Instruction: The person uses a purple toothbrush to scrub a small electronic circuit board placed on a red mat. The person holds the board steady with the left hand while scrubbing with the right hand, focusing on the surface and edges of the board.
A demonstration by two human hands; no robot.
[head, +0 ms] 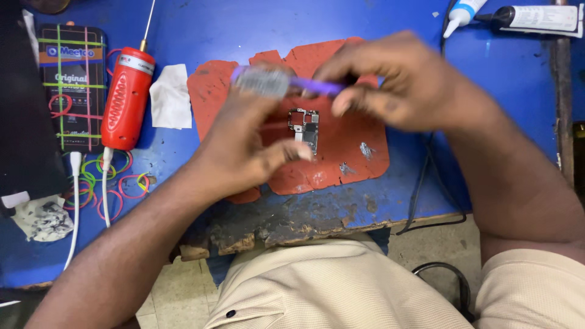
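Worn blue bench [390, 210] with red mat [359, 164], rubber bands [125, 183].

We note a flat rectangular black package [72, 85] at the far left of the blue bench, crossed by green, pink and yellow bands, orange strip near its top. At top right lie a black tube with a white label [539, 18] and a white, blue-labelled tube [463, 12].

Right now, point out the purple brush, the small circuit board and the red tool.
purple brush [263, 81], head view, on its bristle head.
small circuit board [306, 128], head view, board's middle.
red tool [127, 99], head view, ribbed grip.
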